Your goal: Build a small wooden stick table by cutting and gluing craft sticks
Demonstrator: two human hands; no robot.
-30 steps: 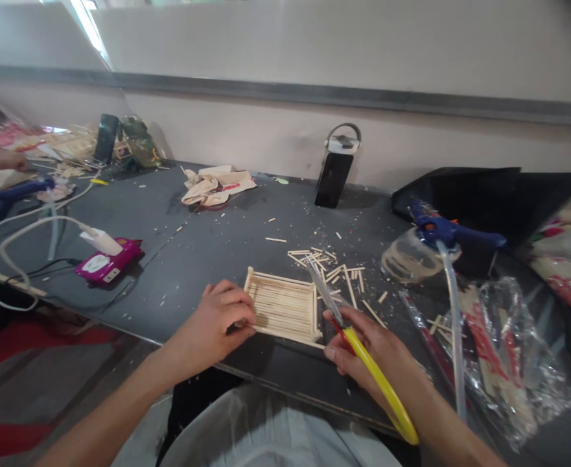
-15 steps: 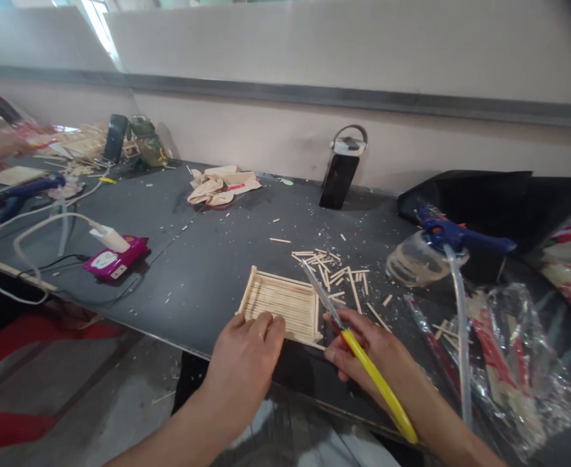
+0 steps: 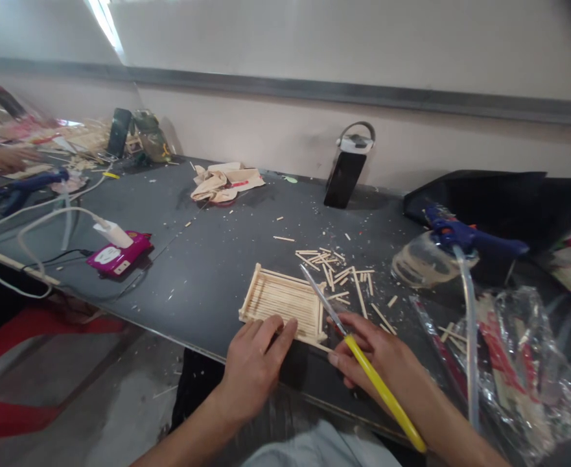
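Observation:
A small tray of thin wooden sticks point(image 3: 285, 298), with raised stick edges, lies near the table's front edge. My left hand point(image 3: 258, 360) rests over its near side, fingers bent and pressed on that edge. In my right hand point(image 3: 387, 353) is a yellow-handled tool point(image 3: 382, 388) with a long pointed metal blade; whether it is a knife or scissors I cannot tell. Its tip points away over the tray's right side. A thin stick point(image 3: 320, 346) projects from the tray's near edge to my right thumb. Loose short sticks point(image 3: 331, 263) lie scattered just beyond the blade.
A blue glue gun point(image 3: 479, 240) sits on a clear round container point(image 3: 414, 263) at right, near plastic packets point(image 3: 523, 363). Behind stand a bottle point(image 3: 358, 139) and a phone point(image 3: 344, 180). Crumpled brown paper point(image 3: 224, 183), a pink power strip point(image 3: 120, 254) and another person's hand point(image 3: 3, 157) are leftward.
My left hand has shifted slightly right along the tray's near edge. The tool stays in my right hand. The whole view has moved a little; the other person's hand is lower.

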